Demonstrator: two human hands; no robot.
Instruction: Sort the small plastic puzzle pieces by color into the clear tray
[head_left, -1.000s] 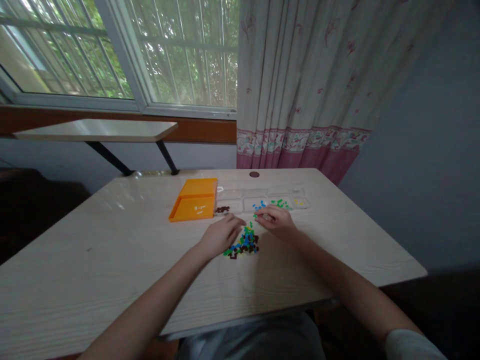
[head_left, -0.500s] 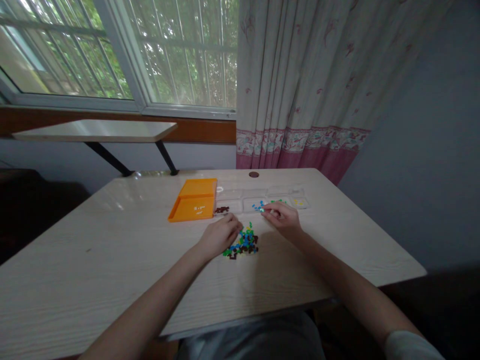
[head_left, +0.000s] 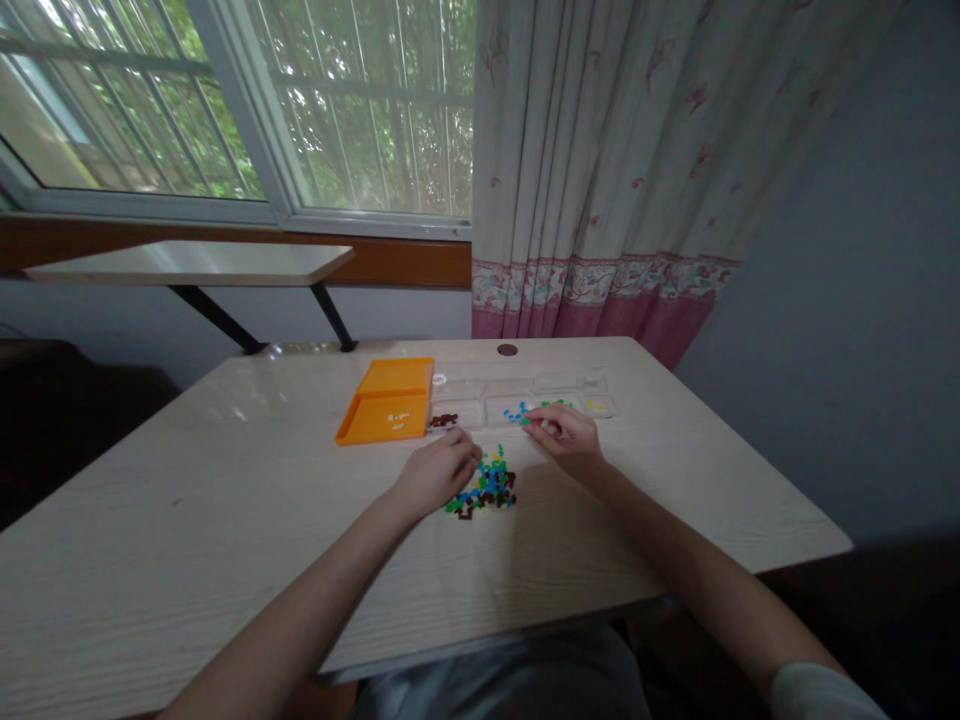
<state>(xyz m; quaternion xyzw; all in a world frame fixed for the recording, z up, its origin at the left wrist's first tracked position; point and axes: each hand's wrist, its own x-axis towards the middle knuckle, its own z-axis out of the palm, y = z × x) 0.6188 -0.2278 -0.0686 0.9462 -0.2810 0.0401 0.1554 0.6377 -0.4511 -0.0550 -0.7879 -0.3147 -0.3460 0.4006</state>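
A heap of small coloured pieces [head_left: 484,487], green, blue, yellow and dark brown, lies on the pale wooden table [head_left: 225,530]. My left hand [head_left: 435,470] rests at the heap's left edge with curled fingers; what they hold is hidden. My right hand [head_left: 561,436] hovers over the near edge of a clear compartment tray [head_left: 517,398], fingers pinched on a small green piece. The tray's cells hold brown, blue, green and yellow pieces apart.
An orange open box [head_left: 388,402] with a few white bits lies left of the tray. A round hole [head_left: 507,350] marks the table's far edge. Behind are a window, a wall shelf [head_left: 187,262] and a patterned curtain [head_left: 600,170].
My right hand has moved from the top of the heap up to the clear tray, carrying a green piece. The left hand has stayed in place.
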